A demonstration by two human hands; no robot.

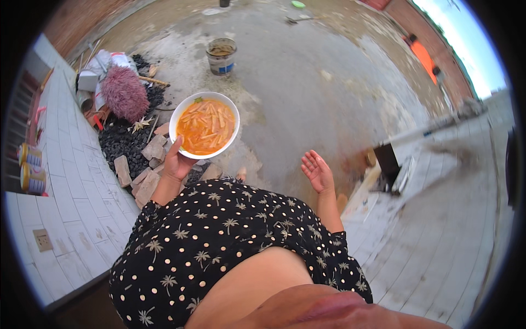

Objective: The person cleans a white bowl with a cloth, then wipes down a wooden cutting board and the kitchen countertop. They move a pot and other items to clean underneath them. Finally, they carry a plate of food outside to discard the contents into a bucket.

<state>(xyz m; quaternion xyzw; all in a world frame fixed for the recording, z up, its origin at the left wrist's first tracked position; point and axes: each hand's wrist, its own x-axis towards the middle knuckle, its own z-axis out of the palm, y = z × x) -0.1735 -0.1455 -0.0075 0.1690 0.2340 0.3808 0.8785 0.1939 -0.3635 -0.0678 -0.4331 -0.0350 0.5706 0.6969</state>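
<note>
A white bowl (pixel 235 135) is held up in front of me, over the concrete floor. Orange broth with many pale strips (pixel 207 127) fills it, and a bit of green leaf (pixel 199 99) floats at the far rim. My left hand (pixel 181 158) grips the near left edge of the bowl, its thumb over the rim and its other fingers hidden beneath. Off to the right, my right hand (pixel 318 170) hangs in the air with the palm partly turned up. It holds nothing, and its fingers are extended.
Broken bricks (pixel 147 185) and black coal (pixel 117 142) lie at my left, with a pink fluffy duster head (pixel 124 93) behind. A dirty bucket (pixel 222 57) stands ahead on the concrete floor (pixel 304 90). White tiled walls rise left (pixel 74 181) and right (pixel 427 230). An orange cloth (pixel 421 57) hangs far right.
</note>
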